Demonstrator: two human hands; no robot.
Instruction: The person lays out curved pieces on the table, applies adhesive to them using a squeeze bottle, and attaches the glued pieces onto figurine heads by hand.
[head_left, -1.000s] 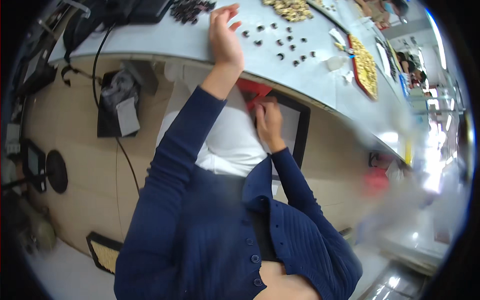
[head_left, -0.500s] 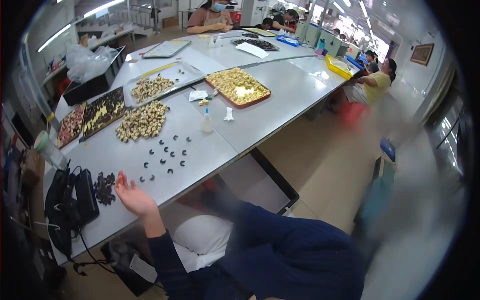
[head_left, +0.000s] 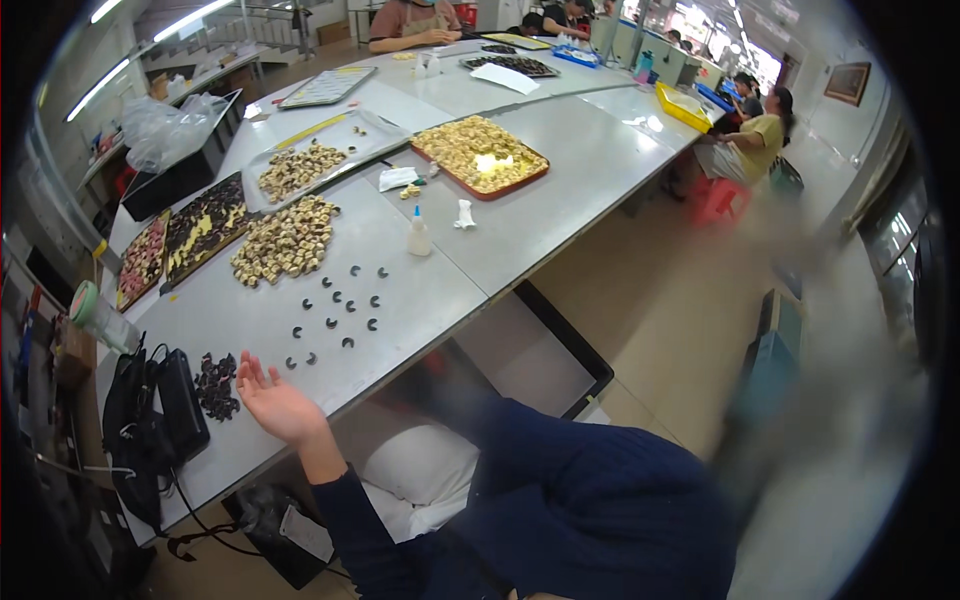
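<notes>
My left hand [head_left: 282, 407] hovers at the near edge of the grey table [head_left: 420, 285], palm turned up, its fingers apart and loosely curled, with nothing in them. Right beside its fingertips lies a small heap of dark pieces [head_left: 216, 388]. Beyond it, several black C-shaped pieces [head_left: 337, 297] are spread out singly on the tabletop. Farther back is a loose pile of cream-and-dark pieces [head_left: 285, 240]. A dark blue sleeve [head_left: 570, 450] stretches across the lower middle; its far end blurs by the table edge, and my right hand does not show.
Trays of small pieces [head_left: 480, 157] stand farther back, near a squeeze bottle [head_left: 418, 238]. A black device with cables [head_left: 180, 405] and a green-lidded jar [head_left: 100, 315] are at left. Below the edge sits a dark-rimmed tray [head_left: 560, 340]. Other people [head_left: 757, 140] sit around the table.
The whole view has shifted slightly, the table's near part moving a little right and down. My left hand keeps the same open pose beside the dark heap.
</notes>
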